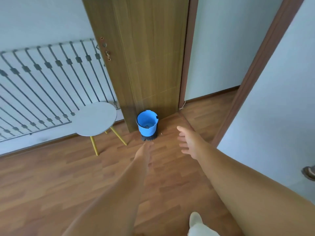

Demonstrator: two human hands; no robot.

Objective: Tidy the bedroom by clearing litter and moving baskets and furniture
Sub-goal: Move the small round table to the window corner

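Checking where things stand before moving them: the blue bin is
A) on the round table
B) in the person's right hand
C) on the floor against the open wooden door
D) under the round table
C: the blue bin stands on the floor at the foot of the wooden door, beside the round table, and neither hand touches it.

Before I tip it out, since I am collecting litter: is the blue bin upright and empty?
Upright: the blue bin stands on its dark base, mouth up, against the door. Not empty: something small lies at the bottom.

Both hands outstretched, empty, twd blue bin.
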